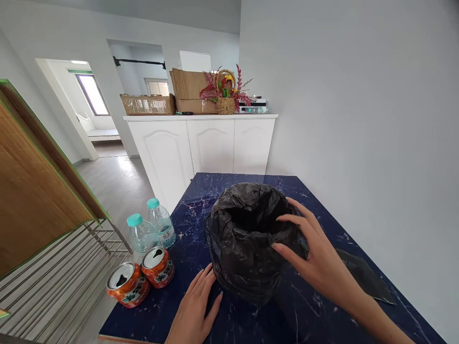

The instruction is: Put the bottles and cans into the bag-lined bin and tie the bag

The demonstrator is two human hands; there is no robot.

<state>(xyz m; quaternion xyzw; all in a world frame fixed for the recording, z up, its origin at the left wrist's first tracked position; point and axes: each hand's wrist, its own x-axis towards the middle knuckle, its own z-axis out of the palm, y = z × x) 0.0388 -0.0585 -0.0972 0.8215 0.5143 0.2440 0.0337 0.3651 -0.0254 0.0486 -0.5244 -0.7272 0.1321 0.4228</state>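
Note:
A black plastic bag lines a round bin, its top folded outward around a dark opening; the bin itself is hidden under the plastic. My right hand rests at the bag's right rim, thumb and fingers spread apart, with fingertips touching or just over the edge. Low at the bag's left side, my left hand lies open on the blue marbled table, fingertips close against the plastic. Left of that hand stand two opened orange drink cans. Behind them are two clear bottles with teal caps.
A flat black item lies at the table's right side, near the grey wall. Metal rack bars and a brown panel border the left. Beyond the table, a white cabinet carries cardboard boxes and a flower basket.

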